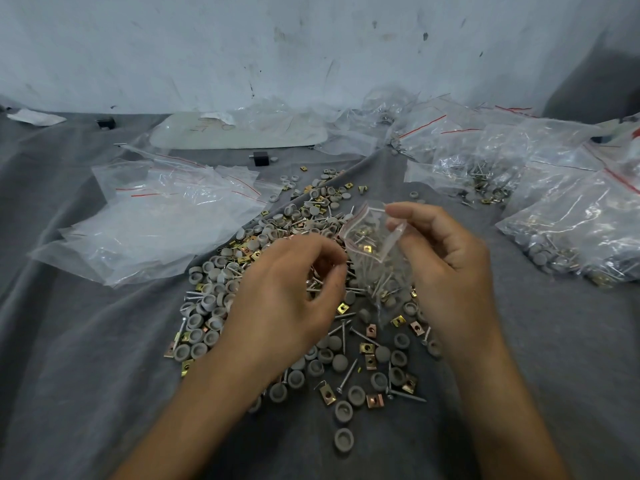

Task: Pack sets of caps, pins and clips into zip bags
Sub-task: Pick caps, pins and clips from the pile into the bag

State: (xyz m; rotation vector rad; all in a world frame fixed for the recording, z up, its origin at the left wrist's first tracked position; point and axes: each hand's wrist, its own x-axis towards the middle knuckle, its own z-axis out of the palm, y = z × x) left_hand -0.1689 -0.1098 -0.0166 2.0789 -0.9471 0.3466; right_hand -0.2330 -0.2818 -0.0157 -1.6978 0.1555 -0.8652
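A heap of grey round caps (207,303), metal pins (346,375) and brass clips (369,360) covers the grey cloth in the middle. My right hand (446,268) holds a small clear zip bag (374,247) by its open mouth, upright above the heap; pins and clips show inside it. My left hand (287,292) hovers just left of the bag's mouth with fingers curled, pinching what looks like pins; the held parts are mostly hidden by the fingers.
A stack of empty zip bags (152,220) lies to the left. Filled bags (571,237) pile up at the right and far right. A white tray (239,131) and a small black block (260,158) sit near the wall.
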